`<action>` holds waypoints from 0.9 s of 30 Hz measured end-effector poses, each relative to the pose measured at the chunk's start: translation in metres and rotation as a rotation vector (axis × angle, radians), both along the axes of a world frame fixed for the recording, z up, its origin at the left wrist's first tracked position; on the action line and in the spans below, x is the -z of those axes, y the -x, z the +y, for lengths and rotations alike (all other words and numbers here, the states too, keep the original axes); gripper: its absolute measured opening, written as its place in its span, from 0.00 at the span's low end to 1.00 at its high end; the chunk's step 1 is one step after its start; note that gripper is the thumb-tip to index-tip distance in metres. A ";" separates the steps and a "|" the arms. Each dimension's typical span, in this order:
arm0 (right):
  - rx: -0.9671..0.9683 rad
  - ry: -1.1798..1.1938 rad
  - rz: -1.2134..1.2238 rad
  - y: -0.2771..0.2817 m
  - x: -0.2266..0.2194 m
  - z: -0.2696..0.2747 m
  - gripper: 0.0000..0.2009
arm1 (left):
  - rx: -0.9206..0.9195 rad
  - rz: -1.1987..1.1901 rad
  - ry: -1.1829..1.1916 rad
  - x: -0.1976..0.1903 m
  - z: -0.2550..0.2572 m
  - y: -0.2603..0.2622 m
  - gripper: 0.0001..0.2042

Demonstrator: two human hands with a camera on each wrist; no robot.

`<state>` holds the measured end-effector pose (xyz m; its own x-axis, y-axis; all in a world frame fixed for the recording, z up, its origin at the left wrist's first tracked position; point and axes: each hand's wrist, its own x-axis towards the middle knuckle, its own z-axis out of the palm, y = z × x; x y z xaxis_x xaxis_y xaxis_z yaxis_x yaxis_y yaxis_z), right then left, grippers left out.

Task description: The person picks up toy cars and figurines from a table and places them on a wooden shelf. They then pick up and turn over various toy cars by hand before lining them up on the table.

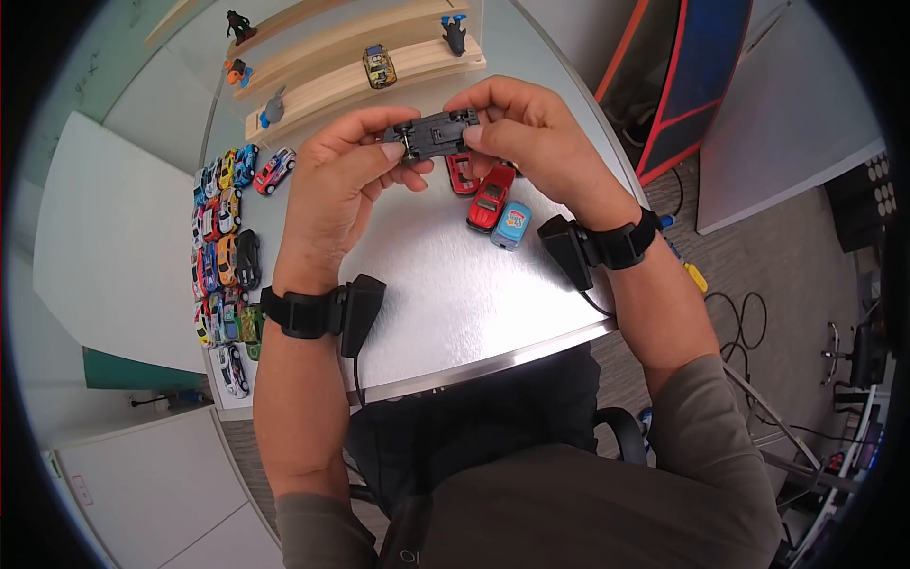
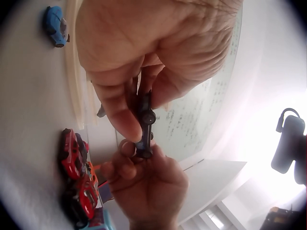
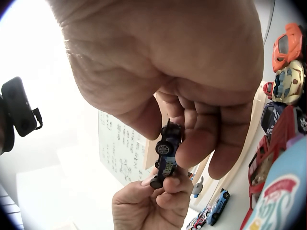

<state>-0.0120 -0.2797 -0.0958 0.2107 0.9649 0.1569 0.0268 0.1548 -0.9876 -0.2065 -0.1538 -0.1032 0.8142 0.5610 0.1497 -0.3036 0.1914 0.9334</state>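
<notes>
Both hands hold one toy car [image 1: 436, 136] above the table, its black underside and wheels facing the head camera. My left hand [image 1: 332, 175] pinches one end between thumb and fingers, and my right hand [image 1: 531, 133] pinches the other. In the right wrist view, the dark side of the toy car [image 3: 167, 155] shows a wheel and some printed lettering. Below my right hand, a red toy pickup [image 1: 489, 201] stands beside a light blue toy car [image 1: 512, 226]. Another red toy car [image 1: 462, 175] is partly hidden behind the fingers.
Several toy cars [image 1: 227, 261] stand in packed rows along the table's left edge, with a red and blue toy car [image 1: 275, 171] apart from them. At the back, a tiered wooden rack [image 1: 322, 87] carries a yellow patterned toy car [image 1: 378, 66] and small figures, including a dark one [image 1: 454, 38].
</notes>
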 end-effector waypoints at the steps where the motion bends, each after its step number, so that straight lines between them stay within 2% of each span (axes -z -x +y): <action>1: -0.028 -0.017 0.007 0.000 0.001 0.000 0.14 | -0.002 0.002 0.001 0.000 0.000 0.000 0.15; 7: -0.056 -0.133 -0.079 0.001 0.004 0.002 0.21 | -0.019 0.001 -0.002 0.000 -0.001 0.000 0.15; 11: -0.052 -0.133 -0.022 0.005 0.002 0.001 0.20 | -0.011 0.006 0.014 0.000 0.001 0.001 0.15; 19: -0.042 -0.140 -0.076 0.005 0.002 0.001 0.19 | -0.046 0.020 -0.150 -0.002 -0.007 -0.002 0.23; 27: -0.001 -0.091 -0.161 0.008 -0.001 -0.002 0.19 | -0.084 0.053 -0.195 -0.001 -0.008 -0.002 0.22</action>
<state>-0.0201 -0.2812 -0.0944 0.1753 0.9452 0.2756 0.1828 0.2438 -0.9524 -0.2043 -0.1616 -0.1020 0.7757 0.5914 0.2202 -0.2599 -0.0186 0.9655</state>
